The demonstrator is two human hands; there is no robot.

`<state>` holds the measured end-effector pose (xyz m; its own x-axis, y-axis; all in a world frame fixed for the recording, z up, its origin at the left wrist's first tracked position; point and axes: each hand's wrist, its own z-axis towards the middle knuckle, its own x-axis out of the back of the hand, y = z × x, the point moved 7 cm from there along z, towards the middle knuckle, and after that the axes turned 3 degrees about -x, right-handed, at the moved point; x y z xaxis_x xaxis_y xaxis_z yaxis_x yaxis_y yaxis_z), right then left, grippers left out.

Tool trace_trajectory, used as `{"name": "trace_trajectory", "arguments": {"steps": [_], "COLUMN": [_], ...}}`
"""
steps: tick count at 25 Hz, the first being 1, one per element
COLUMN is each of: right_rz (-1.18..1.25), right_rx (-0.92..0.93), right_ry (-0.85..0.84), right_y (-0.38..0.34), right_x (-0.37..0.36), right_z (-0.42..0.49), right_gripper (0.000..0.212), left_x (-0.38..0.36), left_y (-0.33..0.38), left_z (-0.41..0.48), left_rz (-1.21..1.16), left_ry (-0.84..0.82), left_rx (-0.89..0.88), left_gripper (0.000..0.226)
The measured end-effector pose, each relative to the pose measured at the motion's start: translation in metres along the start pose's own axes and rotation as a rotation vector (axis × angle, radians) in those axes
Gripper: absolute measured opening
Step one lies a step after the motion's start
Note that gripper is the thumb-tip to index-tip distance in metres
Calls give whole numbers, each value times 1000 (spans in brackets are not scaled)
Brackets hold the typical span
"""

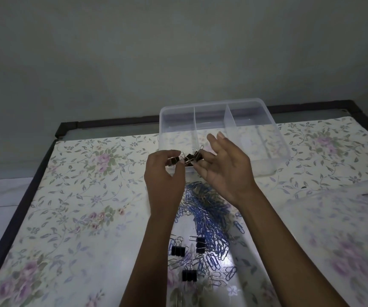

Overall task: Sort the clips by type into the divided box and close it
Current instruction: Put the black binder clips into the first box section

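Loose black metal binder clips (188, 275) lie nearest; beyond, the left hand (164, 180) pinches one clip (173, 161), the half-spread right hand (225, 171) pinches a bunch (191, 159), both at the front rim of the clear plastic divided box (209, 111), its left compartment just ahead.

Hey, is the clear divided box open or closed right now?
Open: the divided box has no lid on, and all three of its compartments show uncovered from above.
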<state>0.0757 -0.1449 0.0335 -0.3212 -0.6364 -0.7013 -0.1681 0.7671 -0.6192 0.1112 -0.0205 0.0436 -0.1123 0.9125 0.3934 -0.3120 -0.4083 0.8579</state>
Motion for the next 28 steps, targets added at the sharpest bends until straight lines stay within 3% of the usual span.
{"name": "trace_trajectory", "arguments": {"steps": [6, 10, 12, 14, 17, 19, 21, 23, 28], "right_rz": [-9, -239, -428, -617, -1114, -1532, -1859, -2024, -2129], "right_rx": [40, 99, 224, 322, 308, 131, -13, -77, -133], "right_ry": [-82, 133, 276, 318, 185, 23, -85, -118, -153], "right_y": [3, 0, -6, -7, 17, 46, 63, 65, 72], "right_x": [-8, 1, 8, 6, 0, 2, 7, 6, 11], "right_z": [2, -5, -11, -21, -40, -50, -54, -54, -47], "right_gripper": [91, 30, 17, 15, 11, 14, 27, 40, 41], "left_x": [9, 17, 25, 33, 52, 59, 48, 33, 25], "left_y": [2, -6, -12, -22, -40, -44, -43, -43, -44], "left_z": [-8, -15, -26, -41, -66, -76, -84, -89, -77], "left_rz": [-48, -58, -59, -19, 124, 172, 202, 283, 330], "left_ry": [13, 20, -16, -109, -223, -323, -562, -768, -773], "left_rx": [60, 104, 148, 203, 297, 308, 267, 183, 174], "left_gripper": [20, 24, 25, 25, 26, 27, 32, 25, 8]}}
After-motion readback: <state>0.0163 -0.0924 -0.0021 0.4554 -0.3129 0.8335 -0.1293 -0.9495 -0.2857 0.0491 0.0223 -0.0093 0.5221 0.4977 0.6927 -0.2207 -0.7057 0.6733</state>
